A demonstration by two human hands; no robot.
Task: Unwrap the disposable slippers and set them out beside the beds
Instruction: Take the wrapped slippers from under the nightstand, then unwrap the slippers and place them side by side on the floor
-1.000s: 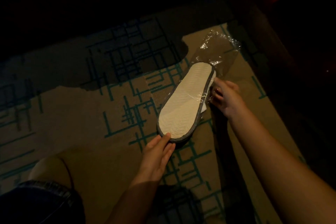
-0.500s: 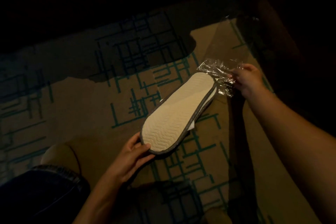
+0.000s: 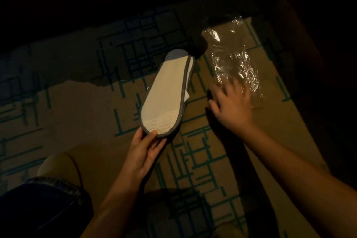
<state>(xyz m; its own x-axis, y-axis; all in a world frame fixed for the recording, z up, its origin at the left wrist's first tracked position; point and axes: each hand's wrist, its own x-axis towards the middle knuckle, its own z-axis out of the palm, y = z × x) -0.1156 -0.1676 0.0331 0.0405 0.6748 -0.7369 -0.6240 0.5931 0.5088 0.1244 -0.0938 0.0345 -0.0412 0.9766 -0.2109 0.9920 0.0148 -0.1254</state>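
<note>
Cream ribbed-sole disposable slippers w/ grey edging (image 3: 166, 94), a flat stacked pair by the look of the white layer peeking out on the right side, are held sole-up above the tan carpet w/ teal line pattern (image 3: 67, 114), roughly centre of the scene. Left hand (image 3: 144, 152) pinches the near (heel) end: thumb on the sole, fingers curled under the rim. Crinkled clear plastic wrapper (image 3: 233, 60) lies on the carpet to the right and a bit farther off, well apart from the slippers, so the pair looks fully out of the bag. Right hand (image 3: 230, 105) is spread, fingers apart and fairly straight, over the near end of the wrapper; it's blurred, so can't tell if the fingertips touch the plastic, but nothing is gripped. Person's knee in dark denim (image 3: 42, 205) sits at near left. Far side and right edge are too dark to make out; no bed visible. Step in hand, imo: unwrapping is done for this pair, wrapper being put aside. Next move prob. calls for the right hand to come over to the pair, separate the two slippers, turn them sole-down and set them side by side on the carpet by the bed.
</note>
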